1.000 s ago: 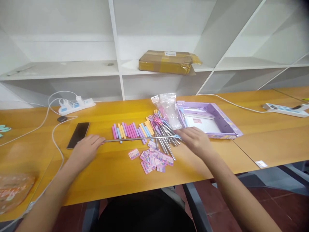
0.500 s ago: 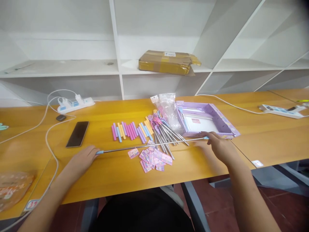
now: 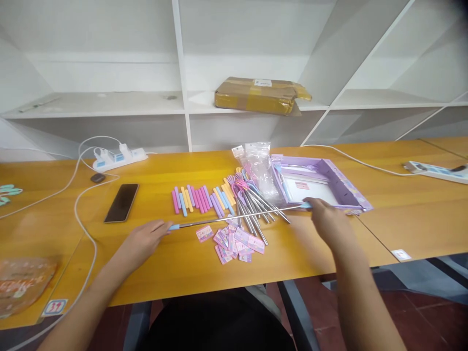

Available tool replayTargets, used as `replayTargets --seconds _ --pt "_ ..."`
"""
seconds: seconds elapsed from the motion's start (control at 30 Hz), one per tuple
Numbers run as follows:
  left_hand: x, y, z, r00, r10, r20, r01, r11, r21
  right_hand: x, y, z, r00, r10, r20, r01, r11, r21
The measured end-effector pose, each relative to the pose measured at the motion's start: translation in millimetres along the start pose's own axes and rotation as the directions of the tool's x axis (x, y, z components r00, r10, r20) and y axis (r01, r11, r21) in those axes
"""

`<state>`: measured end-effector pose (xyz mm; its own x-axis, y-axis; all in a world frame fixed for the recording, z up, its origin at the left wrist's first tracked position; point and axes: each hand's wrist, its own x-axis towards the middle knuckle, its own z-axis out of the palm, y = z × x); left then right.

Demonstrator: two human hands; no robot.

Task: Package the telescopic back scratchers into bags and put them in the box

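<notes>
Head view, left hand: our left hand [image 3: 146,240] grasps the left end of the rod [image 3: 210,222], clenched by a pale blue grip [image 3: 174,227].
Right hand: our right hand [image 3: 327,223] grasps the right end, partly hiding a light blue head [image 3: 305,205].
Rod: we see it slim, straight, silvery and long, slanting from near left to farther right, across our view of the cards [image 3: 230,243] and bundle [image 3: 252,202]; whether it touches them, we cannot tell.
Bundle: shiny metal shafts, with pink, purple, blue and yellow heads at the far side.
Sticks: pastel sticks [image 3: 199,197] lie left of the bundle.
Tray: a purple tray [image 3: 333,189] sits farther right.
</notes>
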<state>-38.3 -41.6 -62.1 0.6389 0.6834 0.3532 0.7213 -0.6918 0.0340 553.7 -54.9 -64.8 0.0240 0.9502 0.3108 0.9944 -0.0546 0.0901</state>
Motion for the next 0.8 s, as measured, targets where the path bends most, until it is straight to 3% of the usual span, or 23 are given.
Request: replayTargets --seconds 0.17,0.27,0.37,0.47,0.6,0.7,0.8 --pt "53 48 25.1 1.0 0.031 -0.002 -0.031 0.997 -0.07 10 -132 -34 0.975 -0.197 0.101 0.202 0.978 -0.044" --pt "69 68 33.3 0.998 0.054 -0.016 -0.056 0.991 -0.122 5 -183 -55 0.943 -0.332 0.019 0.333 0.943 -0.013" --pt "72 74 25.5 0.999 0.039 0.007 -0.038 0.994 -0.1 -2 -198 -70 0.925 -0.38 -0.008 0.38 0.922 0.07" --pt "72 72 7.2 0.993 0.031 0.114 -0.029 0.999 -0.019 -7 -199 -72 0.891 -0.437 0.119 0.417 0.894 0.163" --pt "72 72 -7.7 0.976 0.062 0.207 -0.081 0.993 0.085 -12 -210 -60 0.806 -0.549 0.222 0.506 0.833 0.225" --pt "69 78 -5.3 0.97 0.051 0.238 -0.077 0.992 0.103 -10 -215 -52 0.782 -0.584 0.217 0.538 0.809 0.237" --pt "67 82 0.6 0.972 -0.019 0.236 -0.012 0.992 0.129 -4 -210 -50 0.775 -0.617 0.136 0.569 0.776 0.272"
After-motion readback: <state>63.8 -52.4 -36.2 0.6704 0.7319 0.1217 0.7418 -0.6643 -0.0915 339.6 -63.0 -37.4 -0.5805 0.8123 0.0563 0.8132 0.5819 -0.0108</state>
